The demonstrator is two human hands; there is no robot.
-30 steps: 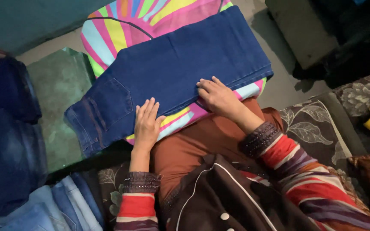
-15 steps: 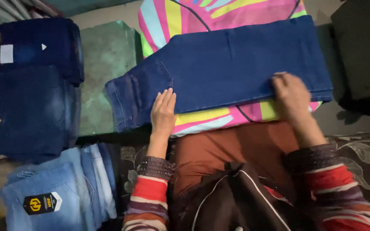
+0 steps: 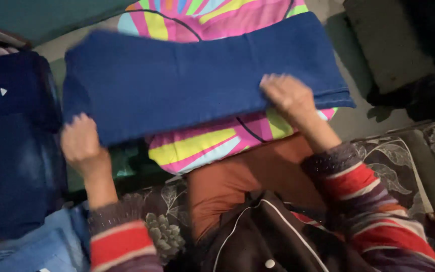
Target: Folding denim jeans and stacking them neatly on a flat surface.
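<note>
A folded pair of dark blue jeans [image 3: 197, 80] stretches across a bright striped pink, yellow and blue cloth [image 3: 202, 146]. My left hand [image 3: 80, 143] grips the jeans' left lower corner and holds that end off the surface. My right hand [image 3: 288, 95] presses on the jeans' lower right edge, fingers closed over the fabric. Both arms wear red-striped knit sleeves. The picture is blurred by motion.
A stack of dark blue jeans [image 3: 11, 146] lies at the left, with lighter blue jeans [image 3: 41, 247] below it. A floral cushion [image 3: 399, 166] sits at the right. An orange garment [image 3: 242, 186] and a dark jacket [image 3: 273, 242] cover my lap.
My left hand moved out to the left end of the jeans and took hold of it, lifting it. The right hand stayed on the right edge.
</note>
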